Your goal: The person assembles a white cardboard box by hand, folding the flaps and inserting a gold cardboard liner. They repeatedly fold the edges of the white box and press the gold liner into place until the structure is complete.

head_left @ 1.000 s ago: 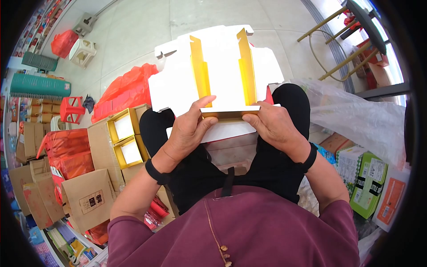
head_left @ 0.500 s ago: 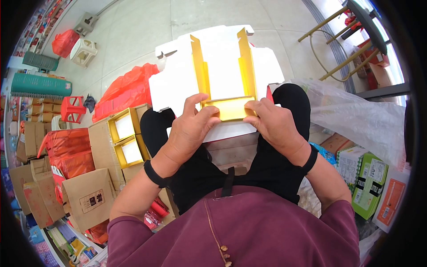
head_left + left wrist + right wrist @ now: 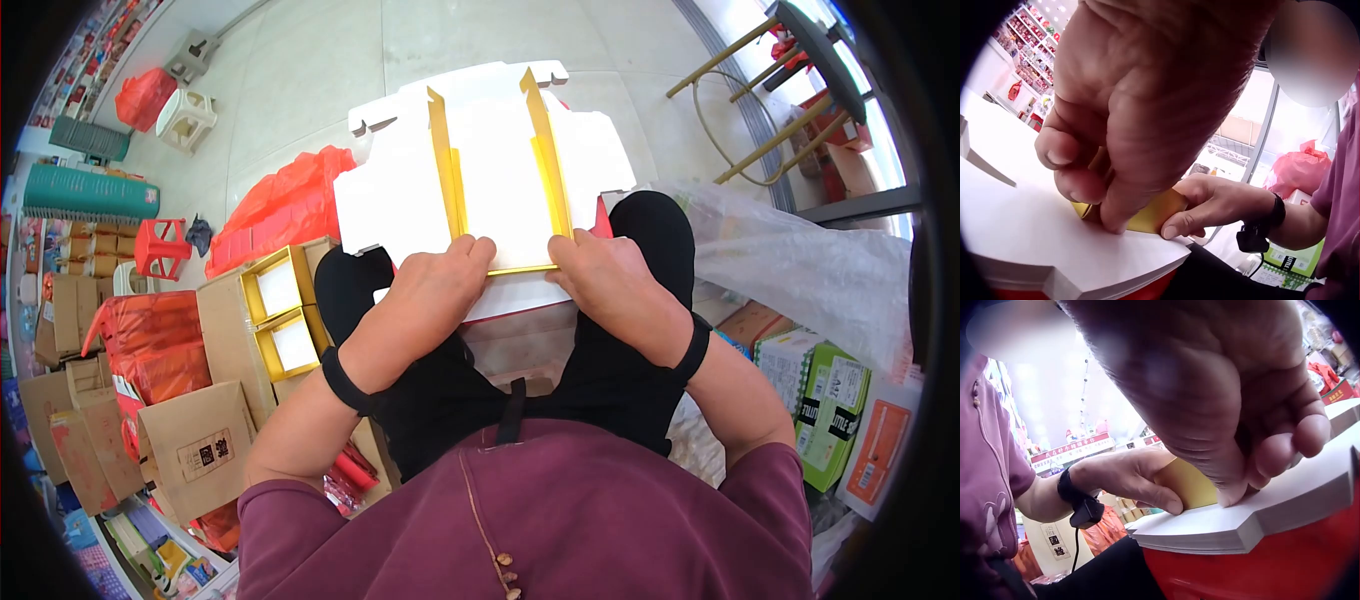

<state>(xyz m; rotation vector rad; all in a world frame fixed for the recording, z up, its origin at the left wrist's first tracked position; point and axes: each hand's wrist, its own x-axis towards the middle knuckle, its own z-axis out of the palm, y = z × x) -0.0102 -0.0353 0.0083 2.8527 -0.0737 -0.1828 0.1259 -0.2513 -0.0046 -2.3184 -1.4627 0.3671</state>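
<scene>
1. We seem to be at the folding of a box (image 3: 500, 175), working on its near end wall (image 3: 1154, 214); the box lies straight ahead of our fingers, on a stack (image 3: 1210, 545) of flat white card.
2. Our left hand (image 3: 436, 285) pinches one end of that wall, thumb on our side and fingertips curled over behind.
3. Our right hand (image 3: 612, 290) does the same at the other end; both wrist views show gold card standing between the two thumbs, while from above we see little more than its edge.
4. Beyond our left fingertips rises the left side wall (image 3: 450, 175), and beyond our right fingertips the right side wall (image 3: 546, 165); both run away from us, gold faces showing.
5. Whether the corners under our fingers are locked we cannot tell, as the hands cover them.
6. Next, we judge, calls for an even press from both thumbs, so the wall seats squarely against the side walls before we let go; uneven pressure could skew a corner.
7. The far end, well ahead of our fingers, looks unfolded, so it probably wants the same treatment afterwards.
8. Off to the left of our left fingers sit two made-up trays (image 3: 249, 294), a likely pattern for ours.
</scene>
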